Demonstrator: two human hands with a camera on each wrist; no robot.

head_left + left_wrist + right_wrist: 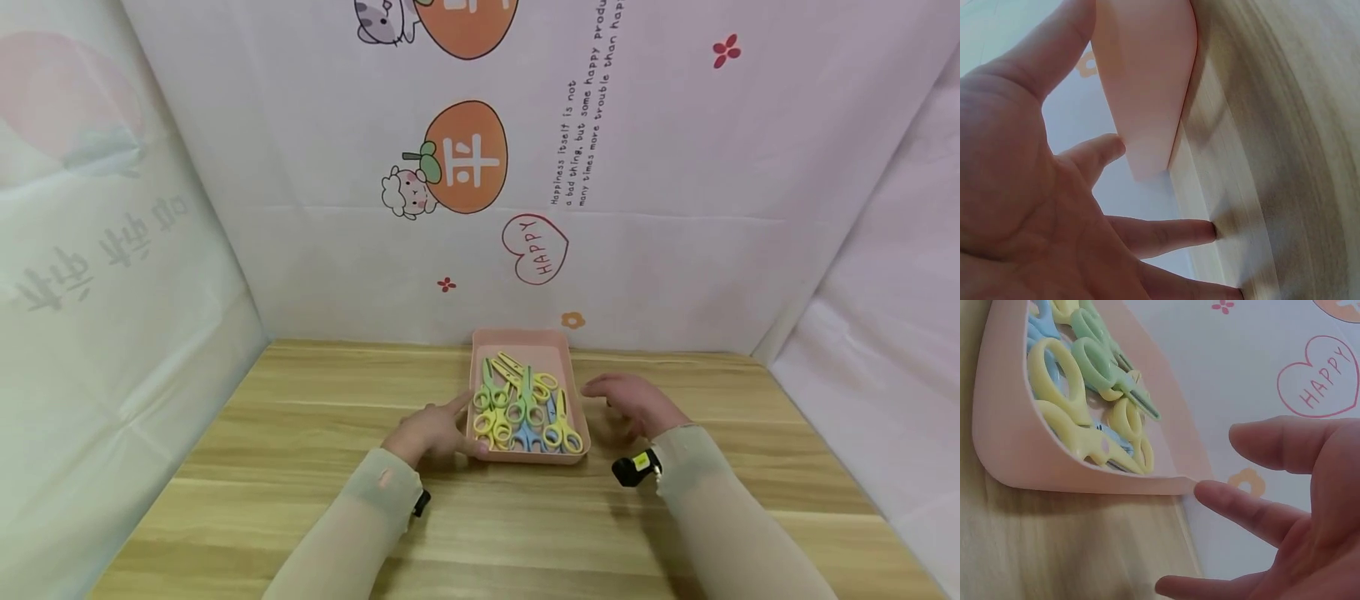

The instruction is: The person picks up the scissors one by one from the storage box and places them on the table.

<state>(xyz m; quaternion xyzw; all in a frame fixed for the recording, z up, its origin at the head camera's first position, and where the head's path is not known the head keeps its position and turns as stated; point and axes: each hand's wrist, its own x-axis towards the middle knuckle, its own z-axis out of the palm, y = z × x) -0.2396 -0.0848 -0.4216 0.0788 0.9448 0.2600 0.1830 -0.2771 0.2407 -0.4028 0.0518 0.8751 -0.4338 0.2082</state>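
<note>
A pink tray point(521, 337) stands on the table, holding several pairs of children's scissors. Among them are green scissors point(490, 393), yellow scissors point(562, 431) and partly covered blue scissors point(527, 437). At the tray's left side is my left hand point(431, 432), thumb by the near corner, fingers spread. In the left wrist view its index fingertip meets the tray wall point(1147, 75), while two other fingertips rest on the table. My right hand point(633, 403) is at the right side with fingers extended; its index fingertip point(1207, 490) is at the rim, contact uncertain. Neither hand grips anything.
The wood-grain table point(510, 533) ends at a white printed back sheet point(645, 275) close behind the tray. White sheets also hang on the left point(112, 333) and right point(892, 333). A black wrist camera point(634, 468) sits on the right wrist.
</note>
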